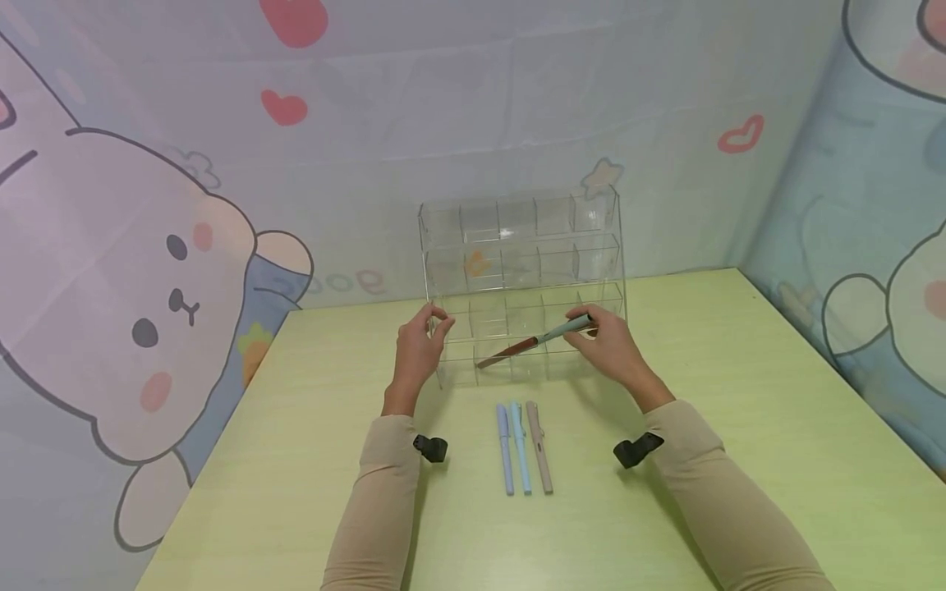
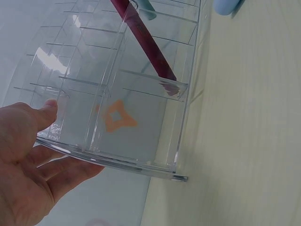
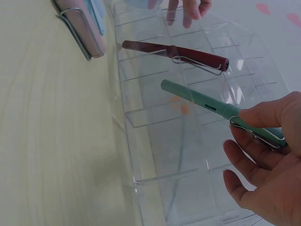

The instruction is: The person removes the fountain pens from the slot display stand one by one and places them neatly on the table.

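Head view: right hand (image 1: 610, 349) pinches green clip pen (image 1: 556, 332) near acrylic rack's (image 1: 517, 213) right edge, left hand (image 1: 417, 351) grips rack's left edge; ideally angle pen clear of red pen (image 1: 508, 352) and dividers (image 3: 160, 114).

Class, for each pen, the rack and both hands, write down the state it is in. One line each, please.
Green pen: capped, tilted, held
Red pen: capped, tilted in the rack
Lavender pen: capped, lying on the table
Blue pen: capped, lying flat
Brown pen: capped, lying flat
Rack: upright, red pen inside
Left hand: gripping the rack's side
Right hand: pinching the green pen
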Available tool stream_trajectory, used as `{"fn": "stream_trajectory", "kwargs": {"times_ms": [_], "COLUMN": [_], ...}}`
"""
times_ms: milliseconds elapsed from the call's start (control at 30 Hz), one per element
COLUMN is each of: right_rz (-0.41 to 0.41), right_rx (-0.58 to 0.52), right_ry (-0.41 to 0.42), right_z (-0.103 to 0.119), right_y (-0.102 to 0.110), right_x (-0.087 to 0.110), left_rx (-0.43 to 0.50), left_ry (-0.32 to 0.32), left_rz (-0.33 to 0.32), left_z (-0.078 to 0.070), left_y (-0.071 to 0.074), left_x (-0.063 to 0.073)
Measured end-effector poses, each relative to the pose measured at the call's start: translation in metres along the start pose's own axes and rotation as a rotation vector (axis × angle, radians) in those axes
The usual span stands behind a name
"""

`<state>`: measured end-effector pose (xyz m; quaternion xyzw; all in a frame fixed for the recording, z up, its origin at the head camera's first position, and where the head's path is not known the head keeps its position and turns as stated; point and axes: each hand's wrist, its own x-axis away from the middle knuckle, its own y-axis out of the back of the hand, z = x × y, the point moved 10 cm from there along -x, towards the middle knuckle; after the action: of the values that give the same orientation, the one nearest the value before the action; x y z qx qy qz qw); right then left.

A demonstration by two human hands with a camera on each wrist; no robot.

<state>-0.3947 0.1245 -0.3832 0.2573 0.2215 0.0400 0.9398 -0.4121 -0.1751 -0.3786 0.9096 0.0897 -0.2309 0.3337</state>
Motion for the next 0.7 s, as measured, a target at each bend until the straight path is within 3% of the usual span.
{"fn": "stream_trajectory", "kwargs": {"times_ms": [267, 700], "right_rz": [-0.063, -0.232], "right_rx": [-0.081, -0.323], "right_ry": [-0.067, -0.126], "right_z": [-0.004, -0.005], "right_y": [0.012, 0.035], "right_x": [-0.001, 0.000], "left_rx": [-0.001, 0.002], "left_ry": [-0.001, -0.002], "left_rz": [0.002, 0.008], "left_z": [0.000, -0.001], "left_y": [0.000, 0.000], "left_x": [-0.001, 0.000]}}
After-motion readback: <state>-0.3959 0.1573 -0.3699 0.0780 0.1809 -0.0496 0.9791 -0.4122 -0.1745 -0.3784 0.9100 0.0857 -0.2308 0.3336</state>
